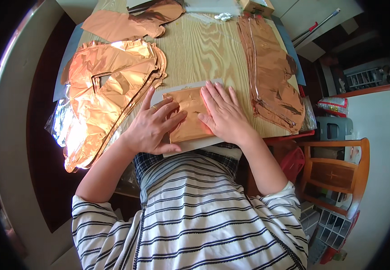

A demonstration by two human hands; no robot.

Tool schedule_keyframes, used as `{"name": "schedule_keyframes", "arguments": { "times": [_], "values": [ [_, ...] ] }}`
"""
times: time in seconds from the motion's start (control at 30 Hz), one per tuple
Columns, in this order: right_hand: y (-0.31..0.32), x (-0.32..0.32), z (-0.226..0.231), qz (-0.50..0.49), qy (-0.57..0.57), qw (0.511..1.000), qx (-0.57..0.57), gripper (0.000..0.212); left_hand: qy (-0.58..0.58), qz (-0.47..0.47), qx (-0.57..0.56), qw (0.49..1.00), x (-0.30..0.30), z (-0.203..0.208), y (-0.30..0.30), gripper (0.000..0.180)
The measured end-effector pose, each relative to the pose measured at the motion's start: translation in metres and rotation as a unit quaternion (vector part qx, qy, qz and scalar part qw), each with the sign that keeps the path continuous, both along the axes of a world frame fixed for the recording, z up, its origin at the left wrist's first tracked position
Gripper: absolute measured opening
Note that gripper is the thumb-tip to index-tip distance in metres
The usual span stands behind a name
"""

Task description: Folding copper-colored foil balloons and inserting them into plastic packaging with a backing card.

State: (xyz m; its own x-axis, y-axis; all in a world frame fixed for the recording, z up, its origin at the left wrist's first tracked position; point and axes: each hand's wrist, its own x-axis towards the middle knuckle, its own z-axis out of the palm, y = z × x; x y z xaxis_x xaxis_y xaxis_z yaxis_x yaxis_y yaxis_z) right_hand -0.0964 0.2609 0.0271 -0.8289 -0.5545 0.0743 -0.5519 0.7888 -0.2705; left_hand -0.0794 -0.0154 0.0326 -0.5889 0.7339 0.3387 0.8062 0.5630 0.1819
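Note:
A copper-coloured foil balloon [189, 126], folded into a flat rectangle, lies in front of me on a white sheet [195, 145]. My left hand [152, 126] rests on its left edge, fingers apart and slightly bent, with a ring on one finger. Along the right edge, my right hand [225, 112] lies flat with its fingers stretched out and its thumb on the foil. Neither hand grips anything. The sheet sticks out beyond the foil at the top and the bottom; my hands cover parts of both.
Flat copper foil balloons lie in a stack [109, 81] at left, another stack [271, 67] at right, and more foil [118, 24] at the far left of the wooden table [204, 49]. A small white bundle [223, 17] and a cardboard box [258, 6] sit at the back. A wooden chair [359, 168] stands right.

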Motion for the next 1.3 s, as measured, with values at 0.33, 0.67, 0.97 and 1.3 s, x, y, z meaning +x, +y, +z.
{"name": "schedule_keyframes", "arguments": {
  "times": [0.33, 0.67, 0.97, 1.3],
  "values": [
    [0.002, -0.001, -0.013, 0.007, 0.022, 0.999, 0.042, 0.079, -0.06, 0.126, 0.034, 0.99, 0.011, 0.005, 0.033, 0.084],
    [0.037, -0.014, 0.01, -0.015, -0.057, 0.96, -0.275, 0.057, -0.059, 0.134, -0.02, 0.989, 0.013, -0.019, 0.043, 0.096],
    [0.064, 0.02, 0.042, -0.102, 0.053, 0.952, -0.284, 0.035, -0.07, 0.133, -0.047, 0.988, 0.012, -0.008, 0.047, 0.092],
    [-0.016, -0.006, -0.006, 0.033, 0.053, 0.994, -0.095, 0.067, -0.067, 0.137, -0.043, 0.987, 0.011, -0.013, 0.047, 0.095]
  ]
}}
